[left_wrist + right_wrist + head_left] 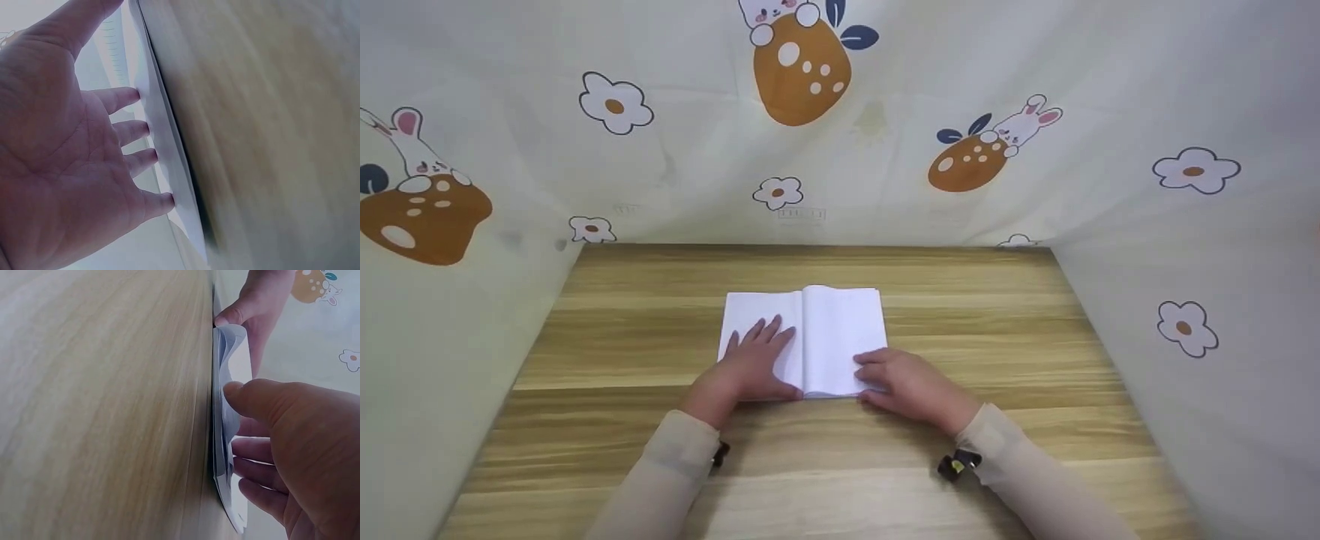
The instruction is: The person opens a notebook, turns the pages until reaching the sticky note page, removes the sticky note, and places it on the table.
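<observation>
An open notebook (840, 330) with white pages lies on the table, its right-hand pages bulging up beside the fold. Spread across the left page is my left hand (746, 371), its thumb reaching the bottom edge near the fold. The left wrist view shows its fingertips (147, 129) touching the paper while the palm stays raised. My right hand (911, 386) touches the lower right corner of the right page with extended fingers. In the right wrist view its thumb (233, 389) is at the notebook's bottom edge, beside the curved loose pages (228, 343).
The wood-grain table (622, 337) extends around the notebook. A pale curtain (697, 165) printed with rabbits and flowers encloses the back and both sides. Small black devices (958, 465) are strapped at both wrists.
</observation>
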A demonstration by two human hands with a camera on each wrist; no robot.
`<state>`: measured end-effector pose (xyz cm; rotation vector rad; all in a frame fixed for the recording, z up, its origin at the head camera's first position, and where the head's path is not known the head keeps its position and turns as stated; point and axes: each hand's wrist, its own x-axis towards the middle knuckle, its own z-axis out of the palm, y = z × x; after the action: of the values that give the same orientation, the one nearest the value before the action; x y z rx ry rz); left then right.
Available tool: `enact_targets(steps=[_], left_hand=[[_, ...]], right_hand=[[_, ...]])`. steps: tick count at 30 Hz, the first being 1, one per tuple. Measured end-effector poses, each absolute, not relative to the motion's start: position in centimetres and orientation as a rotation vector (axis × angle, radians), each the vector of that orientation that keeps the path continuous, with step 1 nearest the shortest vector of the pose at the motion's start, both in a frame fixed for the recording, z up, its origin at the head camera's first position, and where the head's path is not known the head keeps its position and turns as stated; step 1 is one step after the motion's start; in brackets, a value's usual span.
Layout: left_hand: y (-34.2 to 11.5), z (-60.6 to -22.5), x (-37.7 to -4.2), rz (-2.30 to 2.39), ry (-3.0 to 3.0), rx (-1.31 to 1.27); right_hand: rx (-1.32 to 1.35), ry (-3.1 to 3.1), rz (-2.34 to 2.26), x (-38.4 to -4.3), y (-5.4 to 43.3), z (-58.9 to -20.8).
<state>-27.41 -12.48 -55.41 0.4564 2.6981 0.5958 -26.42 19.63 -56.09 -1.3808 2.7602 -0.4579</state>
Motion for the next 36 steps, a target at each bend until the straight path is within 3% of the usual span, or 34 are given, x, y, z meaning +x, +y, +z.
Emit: enact_targets(steps=[30,36], left_hand=[[-12.5,-55.3,-27.3,0.602,2.697,0.466],[-12.6,-55.3,-27.3,0.608,2.702,0.478]], right_hand=[[-1.577,2.783,-0.658,-26.4,20.2,-55.3],[-1.513,2.784,-0.708,-26.3,20.5,-54.9]])
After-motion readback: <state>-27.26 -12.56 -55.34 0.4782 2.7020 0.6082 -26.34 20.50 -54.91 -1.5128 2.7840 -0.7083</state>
